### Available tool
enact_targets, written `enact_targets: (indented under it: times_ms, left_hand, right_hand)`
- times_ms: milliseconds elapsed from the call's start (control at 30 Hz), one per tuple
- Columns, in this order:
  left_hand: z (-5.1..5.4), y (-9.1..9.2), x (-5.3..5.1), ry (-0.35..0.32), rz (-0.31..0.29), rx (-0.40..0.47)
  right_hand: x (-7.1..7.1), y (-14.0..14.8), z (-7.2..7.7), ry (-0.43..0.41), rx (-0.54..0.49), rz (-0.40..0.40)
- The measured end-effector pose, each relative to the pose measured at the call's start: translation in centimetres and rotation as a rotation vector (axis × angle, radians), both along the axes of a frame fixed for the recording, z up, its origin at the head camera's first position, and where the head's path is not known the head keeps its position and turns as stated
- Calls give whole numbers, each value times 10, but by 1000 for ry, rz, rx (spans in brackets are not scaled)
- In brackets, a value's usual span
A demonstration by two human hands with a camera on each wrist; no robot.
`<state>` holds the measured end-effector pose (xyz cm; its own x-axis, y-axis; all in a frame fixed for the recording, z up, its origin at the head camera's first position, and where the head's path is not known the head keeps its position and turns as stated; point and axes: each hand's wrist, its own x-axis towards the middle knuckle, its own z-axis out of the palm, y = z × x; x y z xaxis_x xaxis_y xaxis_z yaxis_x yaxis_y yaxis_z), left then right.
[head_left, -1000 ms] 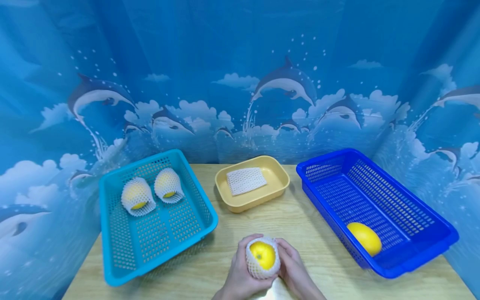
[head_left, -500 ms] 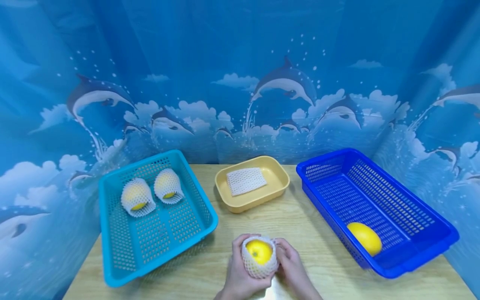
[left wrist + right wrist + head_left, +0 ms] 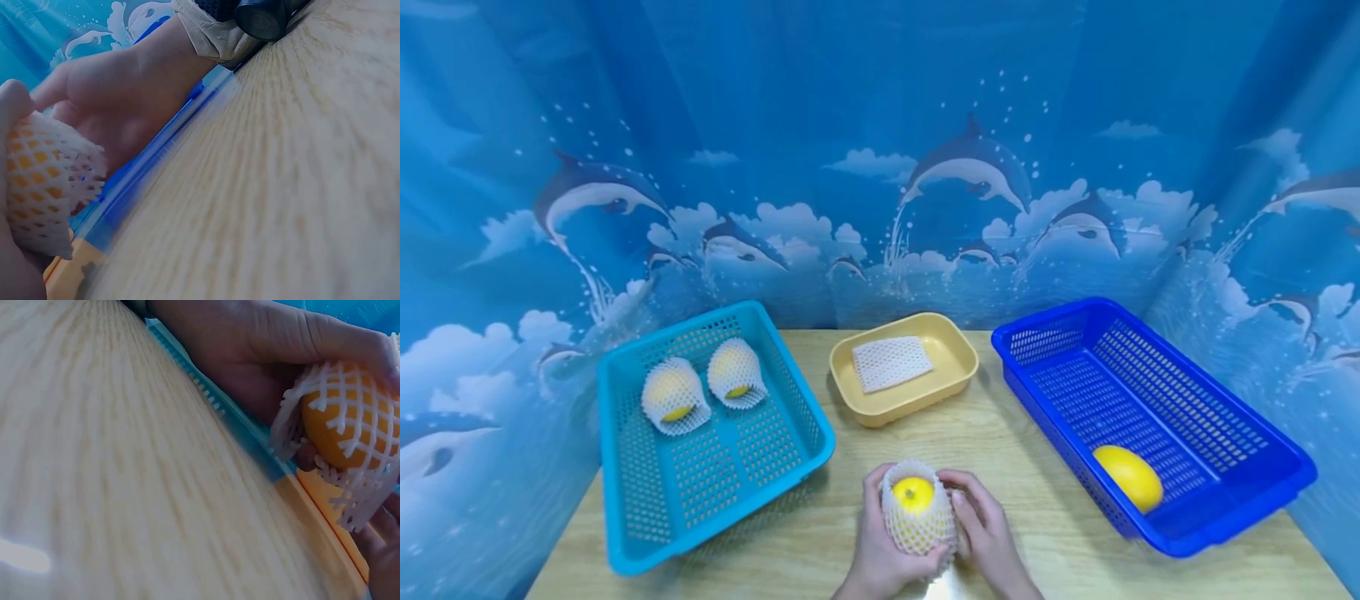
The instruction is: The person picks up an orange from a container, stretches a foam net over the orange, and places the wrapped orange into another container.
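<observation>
A yellow fruit (image 3: pixel 913 494) with a stem mark on top sits inside a white foam net sleeve (image 3: pixel 917 529), above the table's near middle. My left hand (image 3: pixel 883 542) grips the wrapped fruit from the left side, thumb across its front. On the other side my right hand (image 3: pixel 988 529) has fingers and thumb at the sleeve's edge and holds it there. The right wrist view shows the sleeve's loose, ragged end (image 3: pixel 353 509) hanging past the fruit, with bare fruit (image 3: pixel 325 434) showing beside the mesh. Some right fingertips are hidden behind the net.
A teal basket (image 3: pixel 715 521) at left holds two fruits in foam nets (image 3: pixel 676 392). A yellow tray (image 3: pixel 951 367) behind my hands holds a flat foam net (image 3: pixel 891 362). In the blue basket (image 3: pixel 1075 375) at right lies a bare yellow fruit (image 3: pixel 1127 477).
The wrapped fruit has turned in my left hand, and the sleeve now stands higher around its top. My right fingers have shifted along the sleeve's edge. Baskets and tray stay in place.
</observation>
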<state>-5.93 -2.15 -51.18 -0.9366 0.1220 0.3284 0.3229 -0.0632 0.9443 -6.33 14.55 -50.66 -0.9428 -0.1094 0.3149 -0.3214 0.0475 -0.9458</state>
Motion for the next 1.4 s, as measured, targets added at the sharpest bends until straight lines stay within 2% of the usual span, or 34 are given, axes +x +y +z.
enact_targets:
  times_ms: [100,167,300,533,600,767,900,1067,1267,1400]
  left_hand:
    - [0,-1,-1,-55,-23,15]
    - [0,-1,-1,-85,-33,16]
    - [-1,-1,-2,-115,-56,30]
    - [-1,-1,-5,-162,-138,126]
    - [0,-1,-5,-194,-138,125]
    - [1,-2,-3,-276,-94,90]
    - [0,-2,-2,-316,-78,110]
    - [0,-2,-3,-317,-69,133]
    - [-1,-3,-5,-250,-33,94]
    - [-1,-3,-5,-235,-27,98]
  right_hand:
    - [0,2,0,30,-33,119]
    - [1,3,-1,29,-49,156]
    - [0,3,-2,5,-60,152]
    - [0,3,-2,-49,-98,149]
    - [0,3,-2,-70,-123,161]
    - [0,3,-3,-117,-199,210]
    - [0,3,-4,-107,-227,234]
    - [-1,2,-4,-93,-238,214]
    - [-2,3,-4,-80,-257,199]
    - [-2,3,-4,-77,-261,189]
